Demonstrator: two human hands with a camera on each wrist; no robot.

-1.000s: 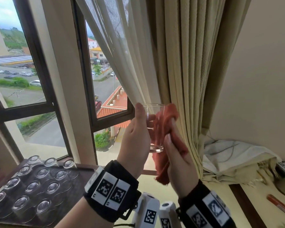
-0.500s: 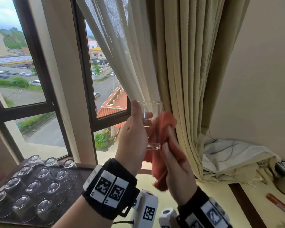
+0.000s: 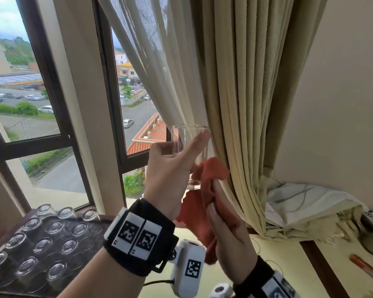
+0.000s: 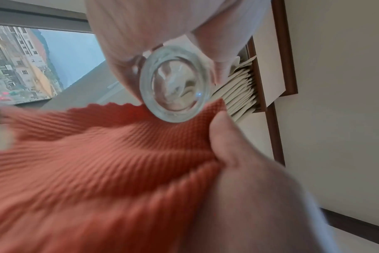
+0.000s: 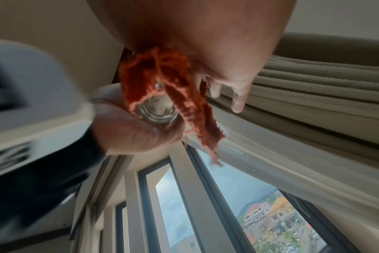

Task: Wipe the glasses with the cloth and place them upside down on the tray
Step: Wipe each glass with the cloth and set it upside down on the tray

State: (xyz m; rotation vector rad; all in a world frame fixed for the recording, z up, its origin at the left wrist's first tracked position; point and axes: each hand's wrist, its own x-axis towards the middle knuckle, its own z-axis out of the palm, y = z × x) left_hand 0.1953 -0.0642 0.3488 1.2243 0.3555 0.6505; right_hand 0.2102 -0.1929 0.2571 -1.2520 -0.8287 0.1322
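- One glass (image 3: 188,155) is in play in the head view, held upright in the air before the curtain (image 3: 235,104). The left hand (image 3: 170,175) wraps its wall, thumb lying up toward the rim. The right hand (image 3: 230,231) grips the cloth (image 3: 205,190) bunched against the glass's lower side and base. Twelve glasses (image 3: 43,244) already stand inverted on the tray (image 3: 99,229), lower left, well apart from the hands.
- Left wrist view: the thick base of the glass (image 4: 175,83) faces the camera, left fingers (image 4: 119,68) curled round the wall behind it. The ribbed cloth (image 4: 97,162) touches the base edge, pinched under the right thumb (image 4: 223,140).
- Right wrist view: the cloth (image 5: 162,85) drapes over part of the base (image 5: 156,109); the left hand (image 5: 136,130) closes on the glass; two right fingertips (image 5: 238,102) poke free past the cloth.
- Handling, as I judge it: the glass is light, rigid, smooth and breakable, with a heavier base. Best held round the mid-wall, off the thin rim. The cloth is soft and limp, and its ribbing should give some grip.
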